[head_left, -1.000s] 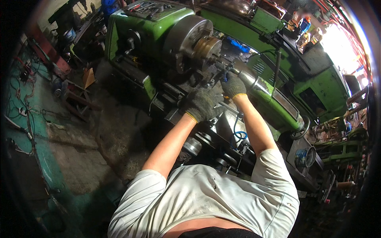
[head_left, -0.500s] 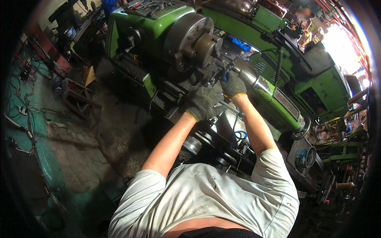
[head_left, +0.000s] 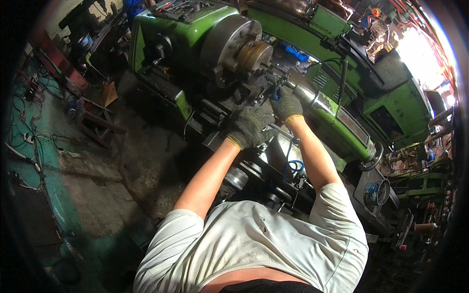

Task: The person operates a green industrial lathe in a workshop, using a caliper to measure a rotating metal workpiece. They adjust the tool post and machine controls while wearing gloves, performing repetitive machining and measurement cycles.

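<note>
A green lathe stands before me, with a large steel chuck (head_left: 225, 46) holding a brassy-brown cylindrical workpiece (head_left: 254, 56). My right hand (head_left: 287, 105), in a dark grey knit glove with a yellow cuff, is closed round a blue air blow gun (head_left: 276, 93) beside the tailstock (head_left: 305, 93). From below that hand hangs a looped blue hose (head_left: 295, 166). My left hand (head_left: 248, 128), gloved alike, rests over the carriage near the tool post (head_left: 259, 99). Its fingers are curled, and what they grip is hidden beneath the glove.
Small tools lie on the green headstock (head_left: 183, 22). The tailstock handwheel (head_left: 373, 158) juts out at right, near a round tin (head_left: 376, 193). Behind stands another green machine (head_left: 395, 115); a person (head_left: 380, 33) is at the far right. Cables (head_left: 36, 132) trail over the left floor.
The chuck and workpiece look turned: the jaw and notch seen on their faces earlier show differently now. Both hands keep nearly the same places. The far person has shifted slightly.
</note>
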A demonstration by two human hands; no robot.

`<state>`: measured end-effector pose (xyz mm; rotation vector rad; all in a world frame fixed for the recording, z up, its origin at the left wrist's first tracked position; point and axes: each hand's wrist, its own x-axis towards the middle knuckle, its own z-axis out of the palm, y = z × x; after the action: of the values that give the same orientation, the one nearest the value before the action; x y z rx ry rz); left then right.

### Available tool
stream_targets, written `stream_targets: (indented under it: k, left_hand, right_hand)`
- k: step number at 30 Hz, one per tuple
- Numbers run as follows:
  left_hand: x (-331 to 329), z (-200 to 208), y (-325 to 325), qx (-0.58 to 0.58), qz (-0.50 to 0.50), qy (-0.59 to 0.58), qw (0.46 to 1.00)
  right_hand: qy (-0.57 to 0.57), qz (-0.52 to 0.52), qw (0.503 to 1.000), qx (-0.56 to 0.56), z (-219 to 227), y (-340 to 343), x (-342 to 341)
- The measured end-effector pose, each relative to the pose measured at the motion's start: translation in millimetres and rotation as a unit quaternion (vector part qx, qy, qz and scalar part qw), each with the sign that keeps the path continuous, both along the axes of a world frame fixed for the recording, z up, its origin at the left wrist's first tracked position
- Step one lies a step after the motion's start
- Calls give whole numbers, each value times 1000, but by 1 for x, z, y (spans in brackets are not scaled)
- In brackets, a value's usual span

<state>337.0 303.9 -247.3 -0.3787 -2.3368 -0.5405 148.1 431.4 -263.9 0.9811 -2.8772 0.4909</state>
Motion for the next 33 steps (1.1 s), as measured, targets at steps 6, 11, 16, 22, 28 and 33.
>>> stream_targets:
  k: [6,11,16,22,28,33]
  left_hand:
    - [2,5,0,-5,-1,-17,1000]
    - [-1,4,1,4,-12,-17,1000]
    - [3,8,0,9,-6,-18,1000]
    - [-1,-6,1,3,6,0,1000]
    - [1,-3,0,5,12,-50,999]
    - [-1,-2,1,0,15,-15,1000]
  right_hand:
    - [-5,14,1000,-4,0,0,-1]
    - [-2,-9,1000,6,-5,-1,-6]
    - [-119,-22,992,29,31,-10,3]
    - [-64,-22,998,16,14,-7,-4]
    - [-66,-12,998,-10,40,-15,9]
    - [-81,-10,997,1,36,-17,-5]
